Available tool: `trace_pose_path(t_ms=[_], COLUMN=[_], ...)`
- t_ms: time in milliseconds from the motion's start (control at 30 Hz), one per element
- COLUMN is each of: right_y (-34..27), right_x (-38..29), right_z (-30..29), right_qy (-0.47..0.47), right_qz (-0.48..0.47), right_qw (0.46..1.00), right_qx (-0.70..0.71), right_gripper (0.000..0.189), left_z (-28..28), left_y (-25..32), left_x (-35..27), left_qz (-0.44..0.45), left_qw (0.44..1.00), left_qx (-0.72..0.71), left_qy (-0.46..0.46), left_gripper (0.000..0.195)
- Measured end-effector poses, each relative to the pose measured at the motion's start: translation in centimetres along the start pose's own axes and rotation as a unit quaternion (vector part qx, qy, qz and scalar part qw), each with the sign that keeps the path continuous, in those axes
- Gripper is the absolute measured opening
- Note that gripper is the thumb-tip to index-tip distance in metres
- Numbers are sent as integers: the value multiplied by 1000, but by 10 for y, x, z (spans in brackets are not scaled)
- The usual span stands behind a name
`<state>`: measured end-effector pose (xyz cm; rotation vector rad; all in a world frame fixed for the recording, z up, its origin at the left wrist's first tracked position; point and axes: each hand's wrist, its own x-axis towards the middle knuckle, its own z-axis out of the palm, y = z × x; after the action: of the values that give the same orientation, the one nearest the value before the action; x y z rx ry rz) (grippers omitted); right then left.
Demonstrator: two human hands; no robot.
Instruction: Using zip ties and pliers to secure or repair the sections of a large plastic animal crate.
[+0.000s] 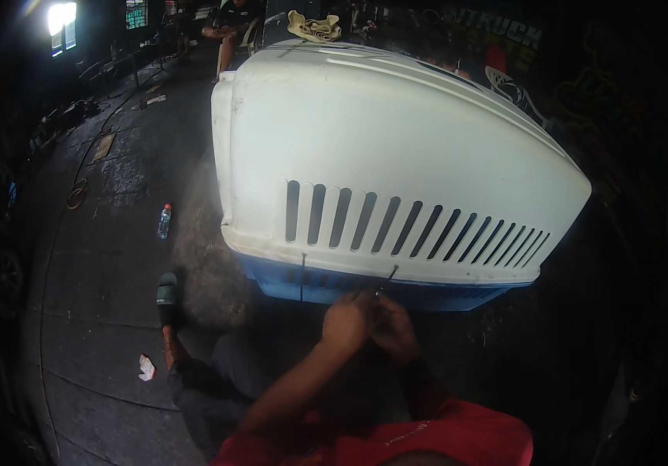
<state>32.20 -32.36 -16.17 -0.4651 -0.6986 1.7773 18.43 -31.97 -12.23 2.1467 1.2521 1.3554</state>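
Observation:
Before me stands a large plastic pet carrier with a white upper shell and a blue lower shell. A dark cable tie comes out of a hole in the white rim and runs down to my fingers. My left hand and my right hand meet at its lower end, just in front of the blue shell, with their fingers closed around it. Something small and shiny shows between the fingertips, too small to name. Further left, a second cable tie hangs from the rim across the blue side.
A folded cloth lies on top of the carrier. On the dark floor are a plastic bottle, a scrap of paper, a piece of cardboard and a long cable. A seated person is behind the carrier.

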Motion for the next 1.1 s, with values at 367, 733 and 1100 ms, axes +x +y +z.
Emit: trace_pose_path(t_ms=[367,733,1100], right_y=[-5,0,-3], right_x=[-8,4,8], right_z=[22,-12,0], right_qy=[33,-22,41], right_qz=[-4,41,75], right_qw=[995,998,996], right_qx=[-90,39,7], right_gripper=[62,34,23], left_z=[-7,-7,-5], left_y=[4,6,0], left_x=[-2,0,0], left_qz=[-10,-18,-23], left_qw=[1000,999,998], left_qx=[25,11,43], left_qy=[-17,-28,34], left_gripper=[15,16,14])
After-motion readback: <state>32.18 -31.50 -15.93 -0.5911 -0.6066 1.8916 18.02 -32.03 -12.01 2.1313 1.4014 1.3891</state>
